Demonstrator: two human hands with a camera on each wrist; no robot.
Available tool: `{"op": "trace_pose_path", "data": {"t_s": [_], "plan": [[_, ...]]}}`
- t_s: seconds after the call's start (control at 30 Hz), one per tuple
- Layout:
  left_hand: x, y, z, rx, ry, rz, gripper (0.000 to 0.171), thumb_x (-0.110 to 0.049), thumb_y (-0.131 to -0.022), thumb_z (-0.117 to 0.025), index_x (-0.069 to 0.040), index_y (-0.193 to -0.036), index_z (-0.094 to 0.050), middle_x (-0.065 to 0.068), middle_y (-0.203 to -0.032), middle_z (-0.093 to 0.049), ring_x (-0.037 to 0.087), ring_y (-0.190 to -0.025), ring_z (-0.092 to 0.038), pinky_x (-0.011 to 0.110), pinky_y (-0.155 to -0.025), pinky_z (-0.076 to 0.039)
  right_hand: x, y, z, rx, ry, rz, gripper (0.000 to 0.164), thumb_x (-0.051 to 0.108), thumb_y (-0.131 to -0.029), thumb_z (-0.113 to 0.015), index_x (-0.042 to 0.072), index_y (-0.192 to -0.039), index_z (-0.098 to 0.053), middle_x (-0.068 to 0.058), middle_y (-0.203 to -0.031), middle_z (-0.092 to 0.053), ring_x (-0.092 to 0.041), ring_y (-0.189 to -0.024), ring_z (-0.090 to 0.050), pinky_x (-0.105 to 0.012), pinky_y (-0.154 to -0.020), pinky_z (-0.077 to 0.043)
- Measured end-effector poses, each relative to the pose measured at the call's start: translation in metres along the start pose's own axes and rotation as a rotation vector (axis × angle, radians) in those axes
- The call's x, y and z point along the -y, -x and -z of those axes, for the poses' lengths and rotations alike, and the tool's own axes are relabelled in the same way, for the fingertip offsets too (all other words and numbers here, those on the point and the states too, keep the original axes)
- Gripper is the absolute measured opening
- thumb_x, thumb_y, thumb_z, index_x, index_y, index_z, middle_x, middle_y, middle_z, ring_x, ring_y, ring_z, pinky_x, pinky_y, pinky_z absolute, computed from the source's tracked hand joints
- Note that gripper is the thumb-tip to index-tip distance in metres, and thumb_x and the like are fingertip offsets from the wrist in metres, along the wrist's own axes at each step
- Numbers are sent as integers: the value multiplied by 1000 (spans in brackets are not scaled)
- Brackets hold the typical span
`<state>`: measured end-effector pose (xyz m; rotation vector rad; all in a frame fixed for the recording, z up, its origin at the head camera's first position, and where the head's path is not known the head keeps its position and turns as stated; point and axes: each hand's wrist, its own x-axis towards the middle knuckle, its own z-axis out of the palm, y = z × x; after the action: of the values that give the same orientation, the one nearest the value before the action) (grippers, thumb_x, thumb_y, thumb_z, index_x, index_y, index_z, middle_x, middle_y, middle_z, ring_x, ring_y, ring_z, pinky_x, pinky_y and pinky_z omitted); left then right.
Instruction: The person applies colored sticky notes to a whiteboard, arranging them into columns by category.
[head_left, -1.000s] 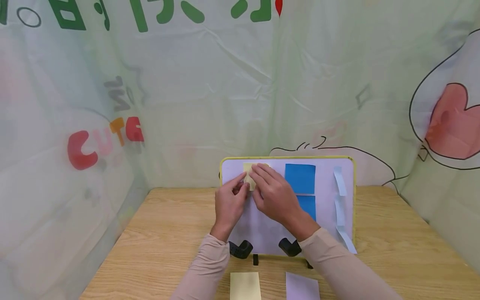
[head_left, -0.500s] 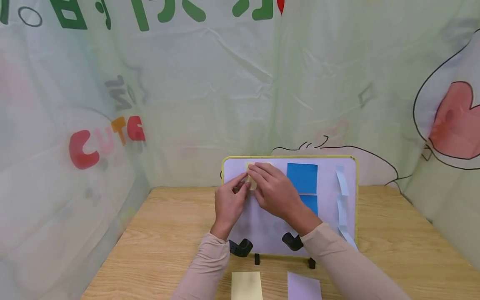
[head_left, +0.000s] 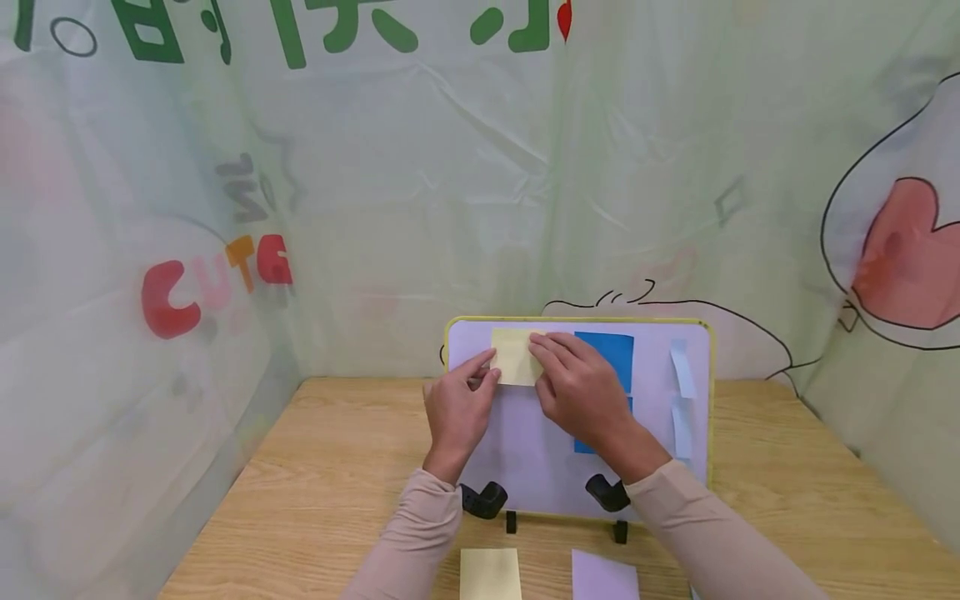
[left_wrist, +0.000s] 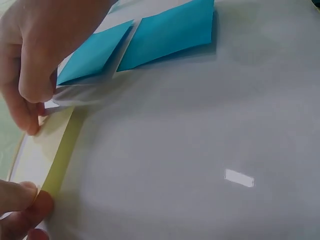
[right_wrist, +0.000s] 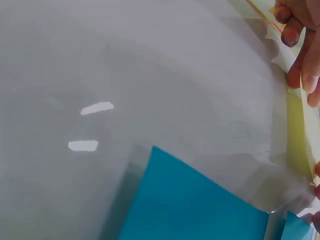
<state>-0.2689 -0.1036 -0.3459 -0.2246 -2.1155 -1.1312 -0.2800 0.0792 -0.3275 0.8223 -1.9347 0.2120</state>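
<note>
A pale yellow sticky note [head_left: 513,358] lies against the upper left of a white board [head_left: 525,467]; its lower edge stands off the surface in the left wrist view. My left hand [head_left: 457,412] pinches the note's left edge between thumb and finger. The fingertips of my right hand [head_left: 588,396] press near its upper right corner, fairly straight. Beside it, two blue sticky notes [head_left: 611,358] are on the board, partly hidden by the right hand. Pale blue strips [head_left: 682,429] hang along the board's right side.
Black stand hooks [head_left: 486,500] hold the board's lower edge on the wooden table [head_left: 337,467]. In front lie a yellow sticky pad [head_left: 490,575] and a purple one [head_left: 603,577]. A printed curtain [head_left: 420,192] encloses the back and sides.
My right hand has slid rightward along the top of the yellow note, uncovering more of it. My left hand keeps nearly the same place at the left edge.
</note>
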Motion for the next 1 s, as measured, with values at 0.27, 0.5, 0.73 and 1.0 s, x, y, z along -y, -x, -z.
{"op": "trace_pose_path", "data": {"t_s": [0.27, 0.5, 0.73, 1.0], "plan": [[-2, -2, -3, -6, -6, 1, 29, -16, -88, -78, -18, -117, -77, -6, -79, -72, 13, -78, -65, 52, -89, -30, 1, -2, 0, -12, -16, -20, 39, 11, -81, -73, -5, -116, -71, -17, -120, -69, -34, -113, -63, -46, -95, -51], [0, -2, -2, 0, -3, -14, 28, -19, -89, -78, -19, -117, -77, -5, -81, -74, 12, -78, -67, 45, -79, -30, 12, -11, -7, -57, -43, 17, 37, 10, -80, -74, -4, -114, -72, -17, -117, -71, -33, -110, -65, -46, -95, -51], [6, 2, -1, -41, -24, -32, 25, -18, -88, -78, -16, -113, -79, -3, -80, -74, 14, -76, -68, 47, -78, -33, 27, -23, -24, -8, -80, 89, 41, 15, -83, -76, -1, -120, -71, -15, -124, -68, -32, -117, -61, -43, -101, -48], [3, 1, -4, -27, -19, -34, 27, -20, -88, -79, -18, -115, -78, -5, -74, -71, 14, -76, -65, 43, -75, -29, 22, -17, -18, 8, -40, 7, 40, 14, -83, -75, -2, -120, -71, -15, -122, -69, -31, -116, -63, -44, -100, -48]]}}
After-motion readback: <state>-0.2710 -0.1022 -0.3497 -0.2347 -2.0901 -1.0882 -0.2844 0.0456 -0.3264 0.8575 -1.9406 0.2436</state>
